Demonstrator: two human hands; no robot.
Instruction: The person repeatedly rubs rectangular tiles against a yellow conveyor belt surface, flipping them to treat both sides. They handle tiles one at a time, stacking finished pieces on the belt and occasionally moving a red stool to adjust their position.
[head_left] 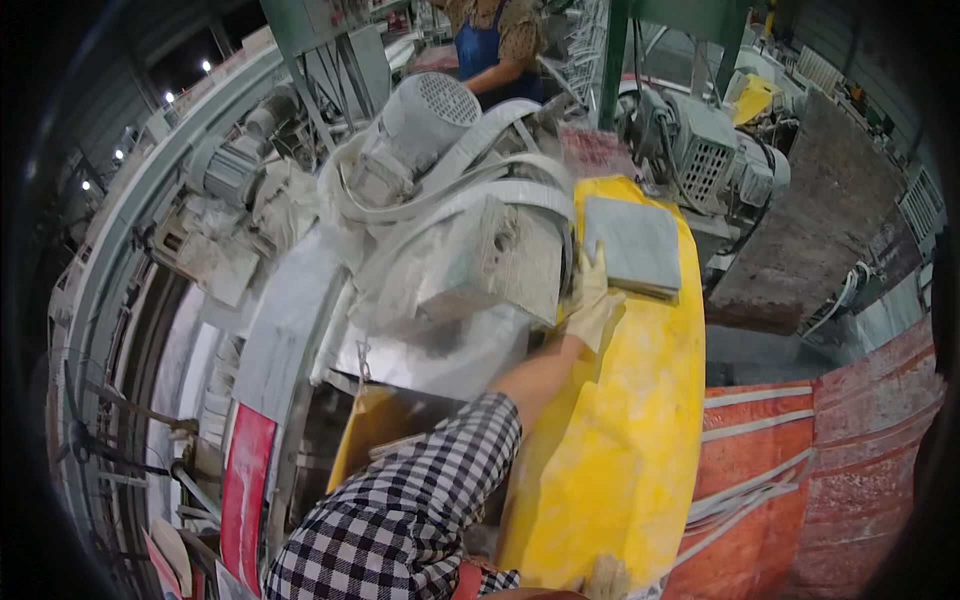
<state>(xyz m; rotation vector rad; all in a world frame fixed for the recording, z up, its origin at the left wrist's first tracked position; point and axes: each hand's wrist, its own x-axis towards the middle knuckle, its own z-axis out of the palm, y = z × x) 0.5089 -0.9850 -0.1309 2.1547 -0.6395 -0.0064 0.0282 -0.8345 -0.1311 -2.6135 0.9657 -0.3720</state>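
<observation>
My left hand (594, 308), in a pale glove, reaches forward from a black-and-white checked sleeve. Its fingers are stretched out along the left side of a stack of flat grey square tiles (632, 245), with the thumb apart toward the right. Whether the fingers press on the stack's edge is hard to make out. The stack lies on the far part of a long yellow-covered surface (630, 420). At the lower edge, only part of my gloved right hand (606, 578) shows, its fingers resting on the yellow covering with nothing visible in them.
A dusty machine with a metal housing (490, 260) and a motor (430, 110) stands close left of my left hand. Another motor (700, 150) is beyond the stack. Right of the yellow surface lie orange-red sheets (750, 450) with pale straps. A person in a blue apron (480, 50) stands behind the machine.
</observation>
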